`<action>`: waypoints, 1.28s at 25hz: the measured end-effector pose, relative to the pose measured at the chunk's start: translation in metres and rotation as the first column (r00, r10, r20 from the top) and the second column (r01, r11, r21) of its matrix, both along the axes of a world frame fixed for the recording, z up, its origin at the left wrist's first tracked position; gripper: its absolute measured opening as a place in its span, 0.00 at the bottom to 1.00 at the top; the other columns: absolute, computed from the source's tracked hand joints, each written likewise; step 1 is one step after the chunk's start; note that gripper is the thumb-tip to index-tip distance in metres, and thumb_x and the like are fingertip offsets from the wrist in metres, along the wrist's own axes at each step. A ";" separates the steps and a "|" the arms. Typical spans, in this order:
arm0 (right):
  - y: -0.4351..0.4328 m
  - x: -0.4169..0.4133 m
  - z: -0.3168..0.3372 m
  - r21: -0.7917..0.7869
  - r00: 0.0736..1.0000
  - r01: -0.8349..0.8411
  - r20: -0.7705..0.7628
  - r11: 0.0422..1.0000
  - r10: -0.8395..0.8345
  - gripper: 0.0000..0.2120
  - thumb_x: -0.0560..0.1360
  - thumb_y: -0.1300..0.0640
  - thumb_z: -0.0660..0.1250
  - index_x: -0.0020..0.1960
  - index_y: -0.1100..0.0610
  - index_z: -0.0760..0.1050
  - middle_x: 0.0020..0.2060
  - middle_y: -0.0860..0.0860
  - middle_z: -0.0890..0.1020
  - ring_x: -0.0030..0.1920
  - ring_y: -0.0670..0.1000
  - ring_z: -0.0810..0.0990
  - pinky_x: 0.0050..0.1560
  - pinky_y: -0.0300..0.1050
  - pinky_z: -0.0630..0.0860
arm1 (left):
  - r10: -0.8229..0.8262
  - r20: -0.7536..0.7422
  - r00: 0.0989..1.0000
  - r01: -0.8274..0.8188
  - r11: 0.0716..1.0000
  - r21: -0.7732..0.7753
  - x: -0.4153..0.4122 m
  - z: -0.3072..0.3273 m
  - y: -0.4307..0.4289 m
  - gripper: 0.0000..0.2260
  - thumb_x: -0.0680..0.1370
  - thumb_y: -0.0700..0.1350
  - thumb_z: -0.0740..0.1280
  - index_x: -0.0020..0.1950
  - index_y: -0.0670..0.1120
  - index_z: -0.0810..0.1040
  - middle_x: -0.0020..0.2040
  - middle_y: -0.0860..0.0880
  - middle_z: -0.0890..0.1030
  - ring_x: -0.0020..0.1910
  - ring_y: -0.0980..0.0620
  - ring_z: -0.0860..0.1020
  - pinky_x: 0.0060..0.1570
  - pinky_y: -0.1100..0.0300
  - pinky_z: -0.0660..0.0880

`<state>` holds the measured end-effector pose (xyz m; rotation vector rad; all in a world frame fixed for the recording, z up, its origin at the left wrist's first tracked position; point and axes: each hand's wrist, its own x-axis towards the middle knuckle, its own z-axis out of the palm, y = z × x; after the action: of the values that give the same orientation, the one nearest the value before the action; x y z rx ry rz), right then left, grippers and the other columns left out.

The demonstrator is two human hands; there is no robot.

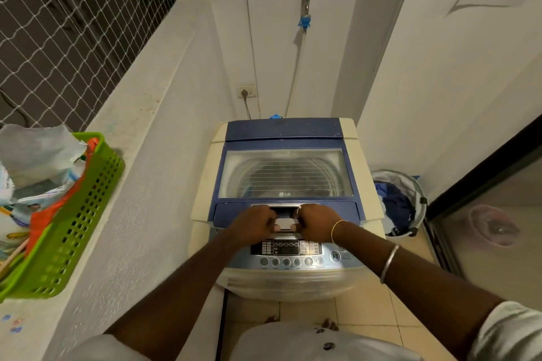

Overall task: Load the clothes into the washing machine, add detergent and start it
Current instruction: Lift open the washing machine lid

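Left hand [255, 224] and right hand [318, 223] both curl fingers into silver handle recess [283, 209] of closed blue glass-windowed washing-machine lid [286, 176]. Lid likely rigid, hinged, weighty: lift at front edge. Soft dark-blue clothes [396, 205] sit in white mesh hamper [416, 184], floor right.

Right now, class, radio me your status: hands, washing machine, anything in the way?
Left hand and right hand grip pale tab. Washing machine lid shut. Clothes in hamper on floor. Nothing blocking.
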<state>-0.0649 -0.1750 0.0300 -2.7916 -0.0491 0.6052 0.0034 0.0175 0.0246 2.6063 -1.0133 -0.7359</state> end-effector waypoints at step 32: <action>-0.059 0.203 0.105 0.075 0.787 0.299 0.544 0.951 -0.291 0.15 0.75 0.64 0.71 0.61 0.56 0.80 0.53 0.56 0.84 0.53 0.58 0.82 0.60 0.51 0.79 | 0.323 0.473 0.820 -0.137 0.912 -0.386 0.191 0.084 -0.093 0.22 0.77 0.40 0.71 0.71 0.47 0.74 0.67 0.46 0.77 0.65 0.46 0.75 0.67 0.51 0.73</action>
<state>0.1386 -0.2337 0.1347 -2.8027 0.2743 -0.2895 0.1944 -0.0759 0.1085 2.5937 -0.8191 0.2300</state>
